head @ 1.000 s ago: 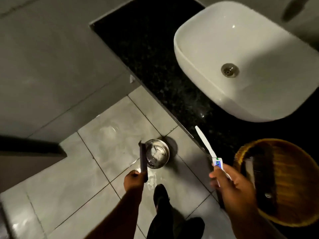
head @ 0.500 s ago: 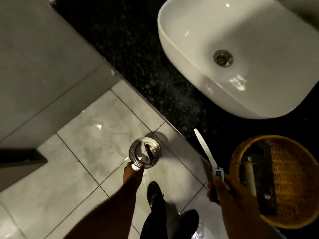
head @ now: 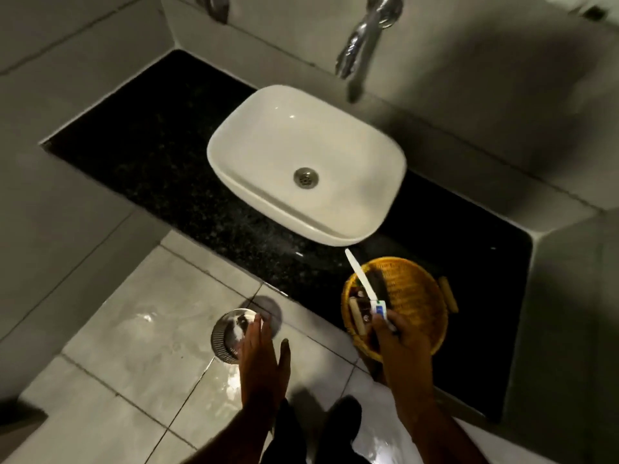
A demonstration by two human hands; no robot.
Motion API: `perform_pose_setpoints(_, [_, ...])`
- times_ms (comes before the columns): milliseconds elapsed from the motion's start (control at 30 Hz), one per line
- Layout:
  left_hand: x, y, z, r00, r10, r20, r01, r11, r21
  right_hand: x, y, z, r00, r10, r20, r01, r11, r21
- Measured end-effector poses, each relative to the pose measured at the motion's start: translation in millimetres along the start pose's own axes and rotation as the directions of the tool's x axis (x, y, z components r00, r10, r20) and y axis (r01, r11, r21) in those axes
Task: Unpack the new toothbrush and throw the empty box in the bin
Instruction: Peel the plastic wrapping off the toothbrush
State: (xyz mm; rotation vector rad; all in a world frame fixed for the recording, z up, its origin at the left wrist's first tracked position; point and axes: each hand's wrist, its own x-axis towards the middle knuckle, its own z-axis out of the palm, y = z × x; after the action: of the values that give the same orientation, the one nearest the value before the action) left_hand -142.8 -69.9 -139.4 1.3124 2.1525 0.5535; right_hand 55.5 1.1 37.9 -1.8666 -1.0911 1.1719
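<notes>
A small round metal bin (head: 223,336) stands on the tiled floor below the counter's edge, with something dark and pale inside it. My left hand (head: 263,360) hovers flat over the bin's right side, fingers apart and holding nothing. My right hand (head: 400,336) grips the lower end of a white toothbrush (head: 362,278) with a blue-and-white part at the grip. The toothbrush slants up and left over a woven yellow basket (head: 425,296). The box is not clearly visible outside the bin.
A white basin (head: 335,139) sits on the black granite counter (head: 167,169), under a chrome tap (head: 363,45). The basket holds a dark brush and other small items. My dark shoes (head: 341,420) stand on the wet-looking floor tiles (head: 134,356).
My left hand let go of the dark box into the bin and now hangs empty and spread above it. The view has pulled back and up. My right hand moved over the basket.
</notes>
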Motion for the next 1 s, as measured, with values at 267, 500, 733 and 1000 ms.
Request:
perform_pose_setpoints(267, [-1,159,-44,0.925,0.38,-0.028,-0.381,0.924,-0.047,7,6,-67,0.991,0.137,0.001,-0.135,0.969,0.208])
perform_pose_setpoints(500, [3,258,-55,0.64,0.761,0.101,-0.761,0.611,0.218,20,10,-110,0.983,0.162,0.086,-0.175,0.97,0.17])
perform_pose_setpoints(733, [19,282,-40,0.488,0.801,0.347,-0.856,0.361,0.371,41,8,-149,0.989,0.039,0.145,-0.051,0.995,0.083])
perform_pose_setpoints(1000, [16,297,-30,0.671,0.57,0.474,-0.715,0.666,0.21,61,13,-170,0.978,-0.026,0.209,0.006,0.995,0.095])
